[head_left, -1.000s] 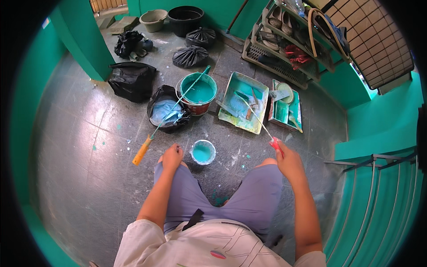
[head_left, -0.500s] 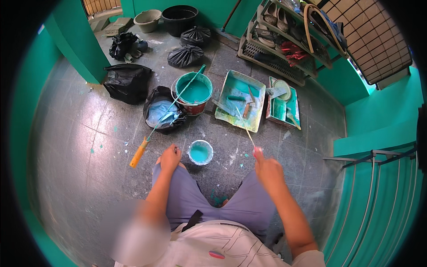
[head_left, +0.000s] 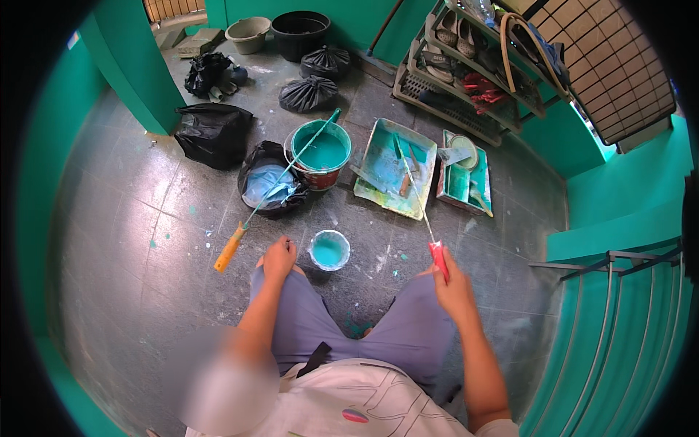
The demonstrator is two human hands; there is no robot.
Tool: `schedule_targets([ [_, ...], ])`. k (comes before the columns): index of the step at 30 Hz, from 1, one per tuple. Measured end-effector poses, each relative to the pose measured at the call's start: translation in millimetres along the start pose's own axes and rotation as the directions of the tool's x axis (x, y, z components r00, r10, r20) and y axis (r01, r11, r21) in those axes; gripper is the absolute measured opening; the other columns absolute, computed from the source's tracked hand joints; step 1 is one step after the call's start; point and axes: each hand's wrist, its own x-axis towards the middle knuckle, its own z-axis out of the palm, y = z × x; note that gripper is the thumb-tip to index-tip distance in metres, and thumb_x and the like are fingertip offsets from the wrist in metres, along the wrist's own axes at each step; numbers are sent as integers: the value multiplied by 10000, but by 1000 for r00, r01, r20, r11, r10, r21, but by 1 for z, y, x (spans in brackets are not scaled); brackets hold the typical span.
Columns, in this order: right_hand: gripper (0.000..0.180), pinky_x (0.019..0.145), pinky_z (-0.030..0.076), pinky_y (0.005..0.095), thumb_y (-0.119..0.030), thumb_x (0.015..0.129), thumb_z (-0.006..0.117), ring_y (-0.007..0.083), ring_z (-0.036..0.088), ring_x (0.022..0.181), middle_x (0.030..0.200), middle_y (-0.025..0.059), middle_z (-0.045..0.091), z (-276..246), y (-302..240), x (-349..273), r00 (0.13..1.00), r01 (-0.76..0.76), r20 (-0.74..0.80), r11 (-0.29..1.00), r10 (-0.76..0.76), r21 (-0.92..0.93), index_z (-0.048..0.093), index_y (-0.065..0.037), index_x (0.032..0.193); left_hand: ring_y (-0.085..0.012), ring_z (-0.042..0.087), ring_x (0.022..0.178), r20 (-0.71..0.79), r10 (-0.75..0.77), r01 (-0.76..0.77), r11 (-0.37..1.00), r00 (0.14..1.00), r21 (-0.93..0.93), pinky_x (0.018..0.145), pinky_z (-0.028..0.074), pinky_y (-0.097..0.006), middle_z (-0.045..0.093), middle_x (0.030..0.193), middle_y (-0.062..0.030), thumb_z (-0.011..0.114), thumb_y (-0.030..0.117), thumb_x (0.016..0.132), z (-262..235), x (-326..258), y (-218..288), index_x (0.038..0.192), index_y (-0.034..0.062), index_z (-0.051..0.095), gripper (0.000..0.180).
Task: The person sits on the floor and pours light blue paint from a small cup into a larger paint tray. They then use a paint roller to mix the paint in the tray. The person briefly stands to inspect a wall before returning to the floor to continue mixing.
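Observation:
My right hand is closed round the red handle of a small paint roller. Its thin rod runs up to a narrow green roller head inside the paint tray. In that teal-smeared tray also lie a trowel with a wooden handle and a wide flat blade. My left hand rests on my left knee with its fingers curled; what they hold, if anything, is hidden. Just right of it stands a small tub of teal paint.
A long roller with an orange handle lies across a paint bucket and an open black bag. A second tray sits at the right. Black bags, basins, a shoe rack and a metal rack stand around.
My right hand has moved right and slightly down, and the red handle shows more. The roller head has turned from lying crosswise to pointing away, and sits farther up the tray.

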Motion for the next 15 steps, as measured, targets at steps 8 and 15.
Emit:
schedule_targets([
  [8, 552, 343, 357, 247, -277, 1023, 467, 91, 436, 396, 615, 13, 484, 61, -11, -41, 917, -396, 284, 734, 281, 552, 261, -235, 1533, -386, 665, 812, 27, -6, 6, 1000, 1000, -17, 748, 518, -474, 684, 830, -203, 587, 238, 862, -4, -3, 12, 947, 49, 667, 223],
  [15, 547, 323, 325, 242, -275, 1031, 448, 87, 416, 388, 606, 9, 464, 91, -21, -57, 921, -390, 286, 647, 266, 655, 245, -233, 1537, -385, 665, 813, -9, 21, -21, 1000, 1000, -10, 741, 517, -479, 686, 848, -205, 579, 240, 861, -2, -2, 7, 945, 55, 664, 221],
])
